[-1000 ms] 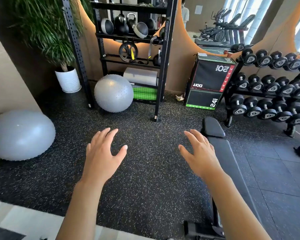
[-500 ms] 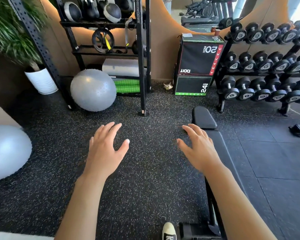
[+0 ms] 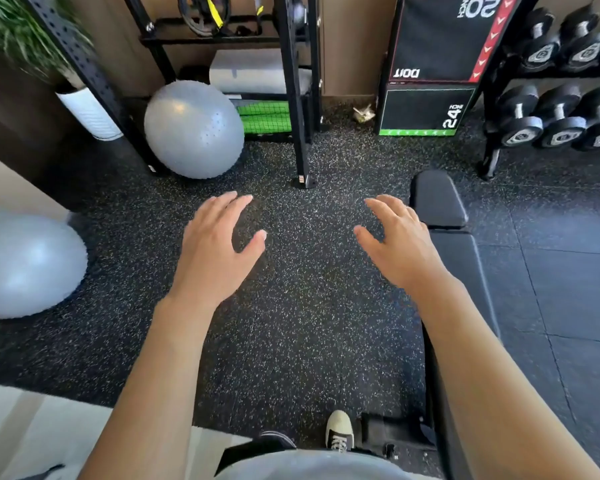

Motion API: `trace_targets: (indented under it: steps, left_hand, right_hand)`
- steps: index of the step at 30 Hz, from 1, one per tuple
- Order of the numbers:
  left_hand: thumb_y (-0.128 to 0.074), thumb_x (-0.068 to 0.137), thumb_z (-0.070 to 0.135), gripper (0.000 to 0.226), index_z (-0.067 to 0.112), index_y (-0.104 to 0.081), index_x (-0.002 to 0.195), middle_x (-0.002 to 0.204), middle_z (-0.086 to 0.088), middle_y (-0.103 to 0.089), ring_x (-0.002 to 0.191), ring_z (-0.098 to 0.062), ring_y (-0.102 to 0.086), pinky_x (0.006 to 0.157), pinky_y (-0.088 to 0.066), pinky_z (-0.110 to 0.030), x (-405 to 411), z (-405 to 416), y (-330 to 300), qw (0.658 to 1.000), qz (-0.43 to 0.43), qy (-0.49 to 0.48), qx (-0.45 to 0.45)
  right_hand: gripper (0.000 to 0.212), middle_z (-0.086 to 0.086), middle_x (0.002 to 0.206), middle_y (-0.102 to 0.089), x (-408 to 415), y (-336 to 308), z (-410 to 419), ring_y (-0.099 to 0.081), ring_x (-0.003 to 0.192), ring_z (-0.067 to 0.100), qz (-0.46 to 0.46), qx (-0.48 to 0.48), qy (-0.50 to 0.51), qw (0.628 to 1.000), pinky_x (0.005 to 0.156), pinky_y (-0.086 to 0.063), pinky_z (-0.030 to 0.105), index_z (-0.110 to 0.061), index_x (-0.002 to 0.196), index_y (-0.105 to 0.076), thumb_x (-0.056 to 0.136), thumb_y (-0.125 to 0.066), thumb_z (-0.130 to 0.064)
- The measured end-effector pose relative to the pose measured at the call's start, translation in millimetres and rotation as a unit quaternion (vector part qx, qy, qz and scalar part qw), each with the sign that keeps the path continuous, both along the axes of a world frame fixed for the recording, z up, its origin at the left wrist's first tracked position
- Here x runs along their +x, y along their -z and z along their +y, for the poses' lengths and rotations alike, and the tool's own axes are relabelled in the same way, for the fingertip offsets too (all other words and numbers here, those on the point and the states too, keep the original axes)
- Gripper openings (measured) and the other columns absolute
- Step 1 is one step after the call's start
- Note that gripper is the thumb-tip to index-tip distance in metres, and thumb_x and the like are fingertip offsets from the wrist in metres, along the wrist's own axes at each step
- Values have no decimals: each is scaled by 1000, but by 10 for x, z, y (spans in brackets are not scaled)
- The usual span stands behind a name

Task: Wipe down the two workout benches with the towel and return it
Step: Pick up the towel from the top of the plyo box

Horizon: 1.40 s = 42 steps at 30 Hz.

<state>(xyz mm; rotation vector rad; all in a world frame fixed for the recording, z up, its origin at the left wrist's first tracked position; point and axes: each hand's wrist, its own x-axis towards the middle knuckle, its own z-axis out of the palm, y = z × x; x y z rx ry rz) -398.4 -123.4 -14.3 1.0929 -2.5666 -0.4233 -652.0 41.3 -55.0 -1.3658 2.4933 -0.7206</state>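
Observation:
A black padded workout bench runs from the right foreground toward the dumbbell rack, its short head pad at the far end. My right hand hovers palm down at the bench's left edge, fingers apart and holding nothing. Over the speckled floor to its left, my left hand is held out the same way, also empty. No towel shows in view. Only one bench is visible.
A black storage rack stands ahead with a grey exercise ball at its foot. Another grey ball lies at the left. A plyo box and a dumbbell rack are at the right. My shoe is near the bench foot.
The view has tilted downward and moved closer to the rack and bench. Both hands stay outstretched and empty; my shoe and shirt have come into view at the bottom.

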Motion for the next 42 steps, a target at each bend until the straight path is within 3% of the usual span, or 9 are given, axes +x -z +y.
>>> trace_targets:
  steps: [18,29,42]
  left_hand:
    - [-55,101,47,57,33,-41,154,162,8,-36,152,-16,-27,123,-28,-55,-1686,-1250,-72,994,29,104,8]
    - [-55,99,46,59,23,-46,153,159,1,-42,150,-19,-31,124,-25,-49,-2396,-2922,-252,982,97,161,22]
    - [-52,98,53,62,29,-40,155,163,3,-36,153,-20,-25,122,-27,-59,-2497,-4239,-34,989,80,116,47]
  right_hand:
    - [61,-5,162,-36,-1225,0,-815,-30,149,24,-6,-22,91,996,118,-30,53,-26,157,-40,103,-51,-54]
    - [62,-6,163,-35,-1681,-433,-2362,-30,149,22,31,13,124,992,119,-31,53,-25,158,-39,103,-50,-53]
    - [64,-6,164,-34,-1981,-473,-3825,-29,151,20,35,46,98,993,121,-29,55,-26,158,-38,102,-49,-55]
